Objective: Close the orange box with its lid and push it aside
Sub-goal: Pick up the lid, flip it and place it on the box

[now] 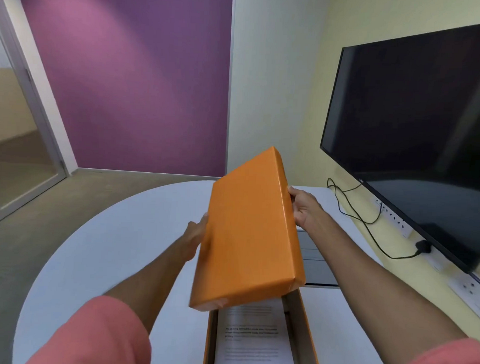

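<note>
An orange lid (249,231) hangs tilted in the air above the table, held by both hands. My left hand (197,234) grips its left long edge and my right hand (303,207) grips its right long edge. Below it, at the near edge of the view, the open orange box (307,334) lies on the table with a white printed sheet (252,340) inside. The lid's near end overlaps the box's far end and hides it.
The white rounded table (108,253) carries the box. A large dark screen (414,133) hangs on the right wall, with black cables (362,218) and wall sockets (469,293) under it. A grey recessed panel (315,255) sits in the table behind the lid.
</note>
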Demonstrator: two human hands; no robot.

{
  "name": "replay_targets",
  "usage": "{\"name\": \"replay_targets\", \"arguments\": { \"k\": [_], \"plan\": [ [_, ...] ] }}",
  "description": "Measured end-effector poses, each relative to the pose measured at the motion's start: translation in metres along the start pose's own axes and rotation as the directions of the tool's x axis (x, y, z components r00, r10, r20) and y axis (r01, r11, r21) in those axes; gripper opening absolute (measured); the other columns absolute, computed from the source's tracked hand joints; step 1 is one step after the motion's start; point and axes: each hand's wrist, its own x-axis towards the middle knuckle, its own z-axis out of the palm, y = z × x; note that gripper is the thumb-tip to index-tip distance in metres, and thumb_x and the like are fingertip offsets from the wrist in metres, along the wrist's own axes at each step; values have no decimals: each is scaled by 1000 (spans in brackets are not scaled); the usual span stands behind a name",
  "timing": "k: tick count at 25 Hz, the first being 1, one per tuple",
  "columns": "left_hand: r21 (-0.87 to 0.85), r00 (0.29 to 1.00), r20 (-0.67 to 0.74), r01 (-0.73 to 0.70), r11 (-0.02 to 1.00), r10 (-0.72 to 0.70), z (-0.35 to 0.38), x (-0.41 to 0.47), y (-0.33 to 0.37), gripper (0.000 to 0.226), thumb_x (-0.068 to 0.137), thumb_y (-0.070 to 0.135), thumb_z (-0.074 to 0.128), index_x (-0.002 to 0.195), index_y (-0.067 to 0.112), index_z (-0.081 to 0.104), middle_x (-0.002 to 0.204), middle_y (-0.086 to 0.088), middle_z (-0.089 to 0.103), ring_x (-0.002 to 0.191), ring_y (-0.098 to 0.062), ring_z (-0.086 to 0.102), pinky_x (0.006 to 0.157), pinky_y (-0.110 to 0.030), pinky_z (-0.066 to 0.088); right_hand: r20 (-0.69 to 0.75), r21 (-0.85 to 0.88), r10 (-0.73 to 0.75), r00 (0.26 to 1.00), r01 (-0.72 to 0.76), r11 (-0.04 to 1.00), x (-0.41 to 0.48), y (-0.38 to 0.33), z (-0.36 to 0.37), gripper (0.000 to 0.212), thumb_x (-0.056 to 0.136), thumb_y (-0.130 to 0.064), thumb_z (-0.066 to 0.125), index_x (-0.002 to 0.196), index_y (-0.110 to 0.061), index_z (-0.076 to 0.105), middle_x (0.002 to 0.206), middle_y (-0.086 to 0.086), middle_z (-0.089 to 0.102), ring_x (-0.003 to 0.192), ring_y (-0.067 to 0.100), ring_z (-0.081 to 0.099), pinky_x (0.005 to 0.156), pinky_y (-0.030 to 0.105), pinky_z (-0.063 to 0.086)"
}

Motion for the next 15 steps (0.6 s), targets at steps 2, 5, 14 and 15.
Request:
{"name": "replay_targets", "arguments": {
  "k": [2,5,14,15],
  "plan": [
    [-101,999,8,46,994,-46,-4,3,1,71,98,57,25,151,10,23,157,-13,30,142,-35,34,115,-53,28,-6,63,41,999,-41,997,4,0,-9,27,100,-18,49,83,-2,62,65,12,71,55,23,69,52,35,57],
    [-154,998,7,56,987,-56,-8,7,2,60,102,48,26,144,7,38,148,-14,45,133,-34,46,110,-51,35,-47,66,58,997,-55,996,6,5,-21,29,99,-15,49,75,-4,61,50,8,68,41,18,65,45,29,55],
    [-174,998,-47,-38,984,30,4,12,-24,36,94,45,52,89,10,60,89,-6,64,79,-24,63,73,-38,49,-170,-348,-109,979,43,937,9,68,-70,27,94,-34,58,105,-10,62,91,12,67,79,28,64,63,30,53],
    [-169,996,-82,-49,984,36,6,14,-29,37,93,43,52,89,7,62,87,-9,65,73,-23,63,68,-35,50,-157,-358,-76,985,15,934,7,76,-74,33,93,-36,61,112,-9,63,100,13,69,87,30,67,66,33,55]
  ]
}}
